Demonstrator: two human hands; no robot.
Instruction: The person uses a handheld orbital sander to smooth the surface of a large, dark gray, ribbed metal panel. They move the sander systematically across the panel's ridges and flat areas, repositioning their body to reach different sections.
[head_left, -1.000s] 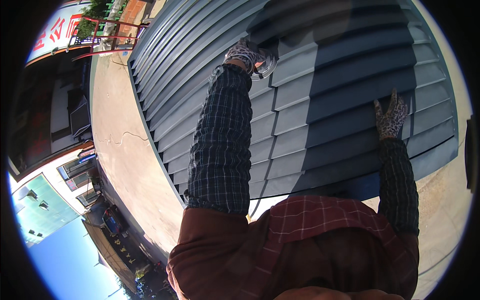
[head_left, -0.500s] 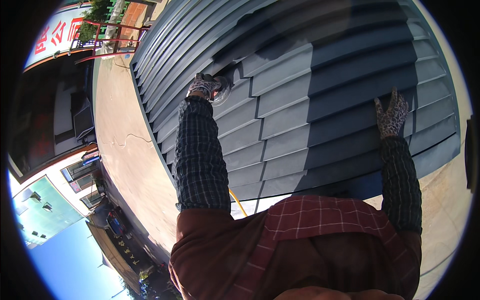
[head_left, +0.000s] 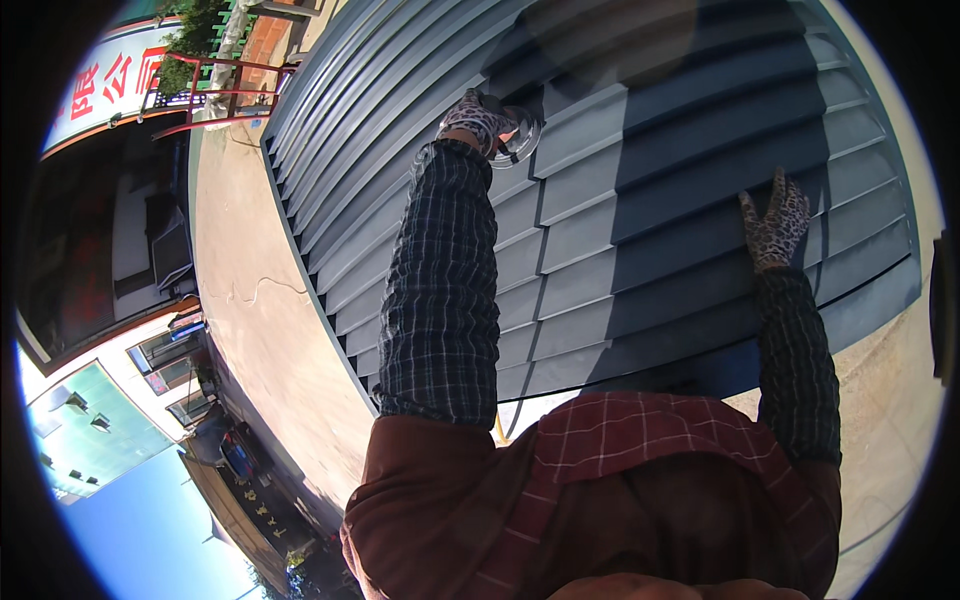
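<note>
My left hand (head_left: 474, 119), in a leopard-print glove, is closed around a round tool with a see-through rim (head_left: 518, 140). That tool lies over the sunlit slats of a large grey louvred panel (head_left: 572, 208); whether its face touches them I cannot tell. Part of the tool is hidden by my fingers. Farther right, my right hand (head_left: 776, 225), gloved alike, has its fingers spread on the shaded slats near the panel's right side and holds nothing.
A yellow hose (head_left: 499, 428) shows below the panel's near edge, beside my left upper arm. Pale concrete ground (head_left: 250, 230) runs along the left. At the far left stands a red metal frame (head_left: 235, 95). My shadow darkens the panel's middle.
My left hand has slid the round tool to the right and a little farther away across the slats. The right hand has barely shifted and stays spread on the panel.
</note>
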